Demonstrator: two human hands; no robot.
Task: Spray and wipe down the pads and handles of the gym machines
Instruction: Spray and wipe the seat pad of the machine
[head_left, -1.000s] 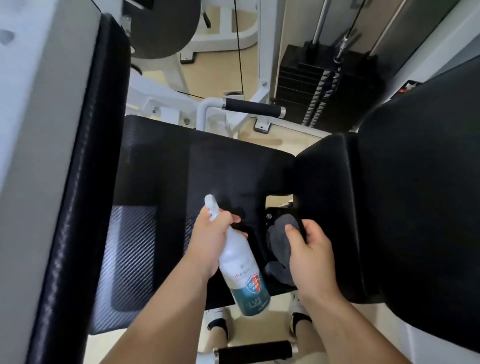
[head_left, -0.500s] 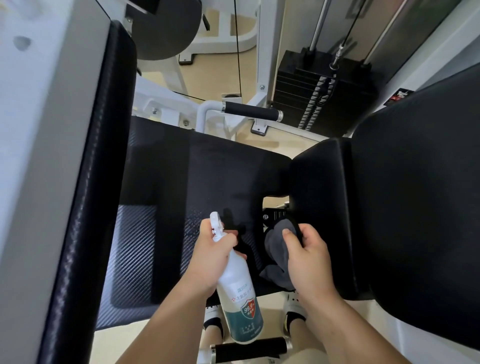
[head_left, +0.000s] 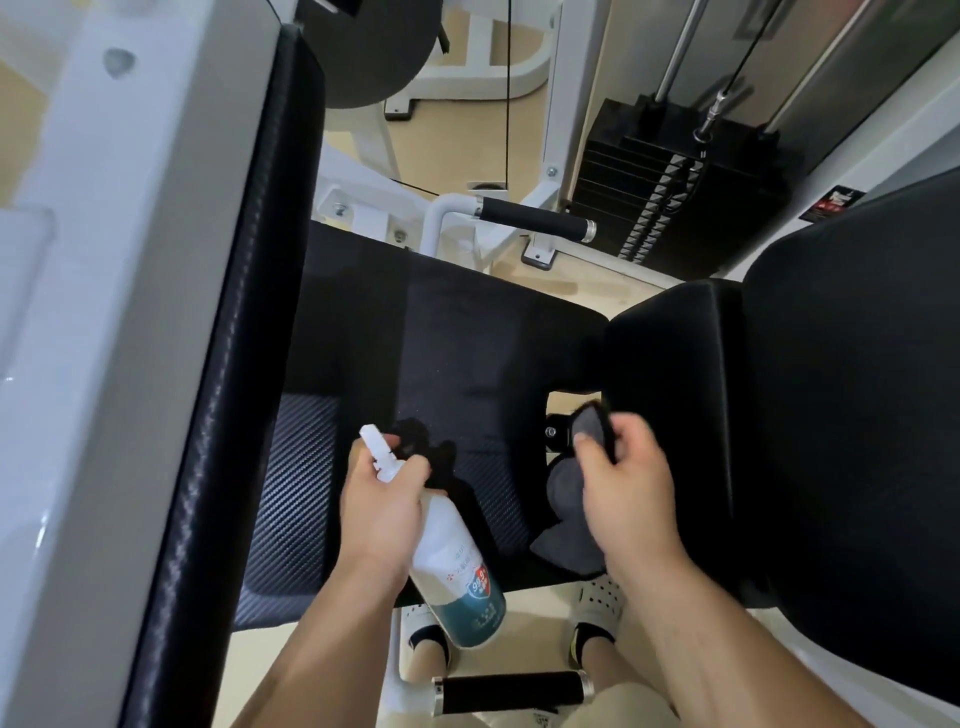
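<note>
Left hand (head_left: 382, 512) curled tight round a white spray bottle (head_left: 452, 566) above the near part of the black seat pad (head_left: 441, 353), right hand (head_left: 626, 493) gripping a grey cloth (head_left: 566, 514) at the seat pad's right edge, beside the back pad (head_left: 675, 389).

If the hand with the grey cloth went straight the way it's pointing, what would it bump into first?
Probably the rounded black pad just ahead of it. The right hand grips the grey cloth, which would touch first. Depth is hard to judge, so it might instead slip into the gap beside the pad.
</note>
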